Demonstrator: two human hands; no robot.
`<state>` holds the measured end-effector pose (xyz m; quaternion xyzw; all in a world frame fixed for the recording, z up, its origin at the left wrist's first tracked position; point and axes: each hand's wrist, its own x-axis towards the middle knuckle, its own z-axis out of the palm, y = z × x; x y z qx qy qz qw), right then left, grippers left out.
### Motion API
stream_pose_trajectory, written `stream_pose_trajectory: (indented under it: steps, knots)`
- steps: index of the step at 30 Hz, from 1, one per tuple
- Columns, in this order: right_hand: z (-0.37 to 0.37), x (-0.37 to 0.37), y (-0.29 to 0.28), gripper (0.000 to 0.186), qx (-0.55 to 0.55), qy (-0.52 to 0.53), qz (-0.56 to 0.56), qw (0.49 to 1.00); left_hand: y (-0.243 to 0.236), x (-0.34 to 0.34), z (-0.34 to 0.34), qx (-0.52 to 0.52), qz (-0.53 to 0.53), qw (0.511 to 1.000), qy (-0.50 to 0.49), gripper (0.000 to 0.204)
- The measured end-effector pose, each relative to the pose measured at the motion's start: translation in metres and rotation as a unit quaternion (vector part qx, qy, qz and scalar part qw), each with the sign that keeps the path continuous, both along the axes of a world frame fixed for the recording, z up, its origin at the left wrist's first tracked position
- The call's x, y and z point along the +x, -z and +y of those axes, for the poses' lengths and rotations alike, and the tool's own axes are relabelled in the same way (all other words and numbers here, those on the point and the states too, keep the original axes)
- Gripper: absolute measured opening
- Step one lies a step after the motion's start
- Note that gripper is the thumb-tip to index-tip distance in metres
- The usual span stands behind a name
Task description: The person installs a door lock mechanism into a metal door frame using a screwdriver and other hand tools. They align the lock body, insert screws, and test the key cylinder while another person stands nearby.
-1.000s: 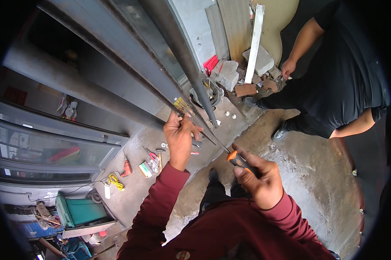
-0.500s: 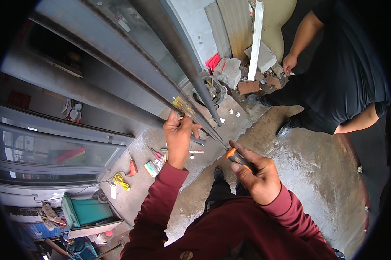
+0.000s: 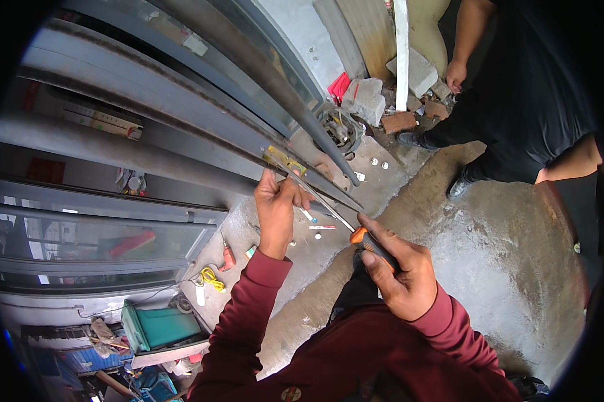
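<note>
My right hand (image 3: 407,276) is wrapped round the orange-and-black handle of a screwdriver (image 3: 375,250), with the index finger stretched along it. The long shaft points up and left, its far end at a brass-coloured hinge (image 3: 287,161) on the edge of a grey metal door frame (image 3: 208,127). Just below that hinge, my left hand (image 3: 275,214) has its fingers bent and pinched at the hinge's lower edge. Whether a screw sits under the tip is too small to tell.
A person in dark clothes (image 3: 530,100) stands at the right. Bricks (image 3: 399,122), a concrete block (image 3: 364,100) and a white strip (image 3: 401,60) lie at the back. A red drill (image 3: 228,257), yellow cord (image 3: 212,279) and teal bin (image 3: 165,328) are at the left.
The view has shifted, so the frame and floor things sit differently. The screwdriver's shaft now reaches across to the hinge, at a steeper angle from the frame's edge. Both hands keep their grips.
</note>
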<state>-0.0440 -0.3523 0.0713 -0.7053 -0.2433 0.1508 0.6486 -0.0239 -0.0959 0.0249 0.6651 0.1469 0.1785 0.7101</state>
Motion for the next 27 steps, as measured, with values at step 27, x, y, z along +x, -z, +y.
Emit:
stream_pose_trajectory:
  steps: [27]
  knots:
    - [0.012,0.000,0.002,0.048,-0.018,0.040,-0.045,0.998,-0.004,0.000,0.002,-0.017,0.002,1.000,0.010,0.030]
